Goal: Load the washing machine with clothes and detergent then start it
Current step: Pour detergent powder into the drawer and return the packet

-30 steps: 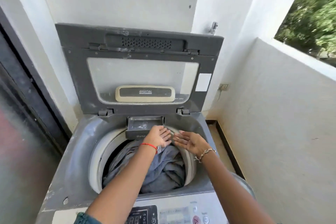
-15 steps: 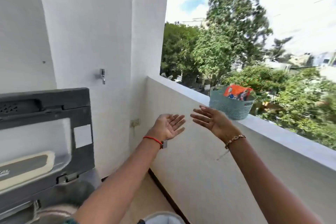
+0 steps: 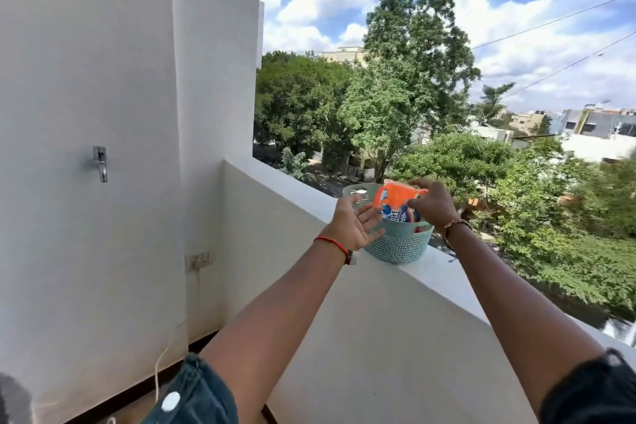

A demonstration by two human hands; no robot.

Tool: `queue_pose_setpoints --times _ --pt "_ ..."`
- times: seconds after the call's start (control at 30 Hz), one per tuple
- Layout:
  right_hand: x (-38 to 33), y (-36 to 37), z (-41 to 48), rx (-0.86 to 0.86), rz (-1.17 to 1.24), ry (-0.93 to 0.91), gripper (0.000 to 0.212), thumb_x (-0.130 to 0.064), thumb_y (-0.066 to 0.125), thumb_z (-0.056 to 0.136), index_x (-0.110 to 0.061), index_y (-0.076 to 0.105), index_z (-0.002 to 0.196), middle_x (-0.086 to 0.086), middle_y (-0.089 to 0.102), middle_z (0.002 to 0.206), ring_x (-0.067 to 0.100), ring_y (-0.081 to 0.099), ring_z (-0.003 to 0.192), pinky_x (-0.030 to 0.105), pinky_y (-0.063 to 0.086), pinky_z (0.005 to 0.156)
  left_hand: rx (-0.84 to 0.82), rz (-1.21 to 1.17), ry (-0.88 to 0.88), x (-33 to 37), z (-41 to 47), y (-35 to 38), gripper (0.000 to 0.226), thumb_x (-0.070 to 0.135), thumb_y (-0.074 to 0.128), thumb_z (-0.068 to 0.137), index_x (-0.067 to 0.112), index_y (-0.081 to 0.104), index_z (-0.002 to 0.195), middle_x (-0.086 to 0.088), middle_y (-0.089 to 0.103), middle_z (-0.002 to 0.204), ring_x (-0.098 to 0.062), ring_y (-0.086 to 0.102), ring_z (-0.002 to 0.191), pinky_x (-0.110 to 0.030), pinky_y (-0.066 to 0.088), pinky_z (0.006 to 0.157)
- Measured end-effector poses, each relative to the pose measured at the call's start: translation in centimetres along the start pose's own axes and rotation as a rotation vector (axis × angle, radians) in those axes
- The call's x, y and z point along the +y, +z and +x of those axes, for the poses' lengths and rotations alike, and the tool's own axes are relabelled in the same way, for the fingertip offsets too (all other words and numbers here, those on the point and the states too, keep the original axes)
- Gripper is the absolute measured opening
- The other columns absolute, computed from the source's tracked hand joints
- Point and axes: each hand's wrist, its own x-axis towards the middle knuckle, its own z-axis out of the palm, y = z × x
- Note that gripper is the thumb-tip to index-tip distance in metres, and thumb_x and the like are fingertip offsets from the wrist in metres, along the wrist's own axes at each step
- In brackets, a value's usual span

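Note:
A teal perforated basket stands on the white balcony ledge. An orange and blue detergent packet sticks up out of it. My right hand has its fingers closed on the packet's top right edge. My left hand is open, palm up, just left of the packet and in front of the basket's near rim, touching nothing that I can see. The washing machine is out of view.
A white wall with a metal tap and a wall socket with a hanging cord fills the left. The ledge drops off to trees and buildings beyond. A dark skirting runs along the floor below.
The view swung right from the washing machine to the ledge. Both hands left the drum and reached to the basket; my right hand has closed on the detergent packet.

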Motion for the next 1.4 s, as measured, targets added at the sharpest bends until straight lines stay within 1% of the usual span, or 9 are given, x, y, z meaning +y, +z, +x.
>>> queue_pose_setpoints --times 0.1,0.3,0.37,0.47,0.67,1.0,1.13,1.23,1.4 --pt "1.7 1.4 2.6 -0.102 -0.189 -0.012 0.069 0.002 0.07 0.072 -0.002 0.043 0.135 0.025 0.049 0.13 0.035 0.05 0.113 0.041 0.043 0.094 0.028 0.013 0.025 0.3 1.4 -0.3 0.044 0.033 0.034 0.099 0.003 0.047 0.129 -0.01 0.063 0.107 -0.025 0.05 0.122 -0.043 0.033 0.107" --pt "4.5 3.0 6.8 -0.268 -0.406 0.086 0.104 -0.011 0.076 0.07 -0.024 0.009 0.149 0.015 0.028 0.151 0.04 0.013 0.141 0.062 0.008 0.113 0.076 0.017 0.051 1.2 3.7 -1.4 0.049 0.035 0.035 0.098 0.003 0.046 0.133 -0.011 0.052 0.138 -0.024 0.045 0.131 -0.046 0.034 0.106" --pt "5.0 3.5 7.4 -0.27 -0.422 0.064 0.089 -0.009 0.074 0.072 -0.02 0.025 0.146 0.018 0.048 0.132 0.04 0.029 0.133 0.058 0.018 0.111 0.085 0.017 0.053 1.2 4.3 -1.6 0.049 0.035 0.035 0.098 0.003 0.046 0.133 -0.011 0.052 0.137 -0.024 0.045 0.131 -0.047 0.034 0.106" --pt "5.4 4.1 7.6 -0.161 -0.489 -0.08 0.01 -0.003 0.061 0.082 -0.006 0.065 0.09 0.012 0.06 0.083 0.032 0.054 0.1 0.044 0.036 0.099 0.091 0.019 0.048 0.9 4.8 -2.0 0.049 0.035 0.036 0.098 0.003 0.046 0.133 -0.01 0.052 0.137 -0.024 0.045 0.131 -0.047 0.034 0.106" --pt "3.5 5.0 6.8 0.15 -0.344 -0.152 0.017 0.012 0.05 0.085 0.015 0.067 0.084 0.026 0.066 0.085 0.034 0.063 0.076 0.033 0.046 0.063 0.133 0.016 0.053 1.2 4.3 -3.6 0.05 0.036 0.037 0.097 0.004 0.044 0.135 -0.01 0.054 0.134 -0.024 0.044 0.13 -0.049 0.037 0.102" --pt "-10.4 1.7 5.6 0.407 -0.281 -0.53 0.025 -0.01 0.052 0.092 0.01 0.066 0.097 0.022 0.06 0.099 0.026 0.054 0.09 0.017 0.035 0.072 0.099 0.184 0.16 5.0 -1.3 -6.8 0.054 0.035 0.056 0.091 0.014 0.041 0.138 -0.008 0.039 0.147 -0.032 0.032 0.137 -0.051 0.036 0.104" --pt "-15.9 4.1 -0.3 0.346 -0.188 -0.723 0.019 -0.005 0.055 0.089 0.007 0.07 0.091 0.018 0.062 0.09 0.016 0.048 0.079 0.022 0.038 0.067 0.124 0.404 0.316 6.7 -6.8 -10.1 0.103 0.044 0.079 0.065 0.026 0.02 0.148 -0.005 0.019 0.157 -0.033 0.018 0.143 -0.061 0.029 0.106" --pt "-19.2 7.7 -6.4 0.172 -0.033 -0.741 0.011 0.007 0.061 0.078 0.006 0.071 0.074 0.017 0.061 0.075 0.022 0.052 0.063 0.03 0.043 0.057 0.173 0.619 0.401 7.2 -13.0 -13.4 0.14 0.061 0.086 0.024 0.031 0.022 0.145 0.002 0.04 0.147 -0.027 0.039 0.133 -0.06 0.036 0.099" --pt "-23.4 14.5 -19.4 -0.093 0.323 -0.682 0.02 0.018 0.061 0.063 0.003 0.072 0.069 0.022 0.07 0.082 0.025 0.064 0.094 0.017 0.041 0.08 0.465 0.813 0.464 5.3 -24.1 -22.2 0.058 0.009 0.082 0.068 0.015 0.058 0.12 0.007 0.069 0.093 -0.015 0.063 0.093 -0.013 0.054 0.067"
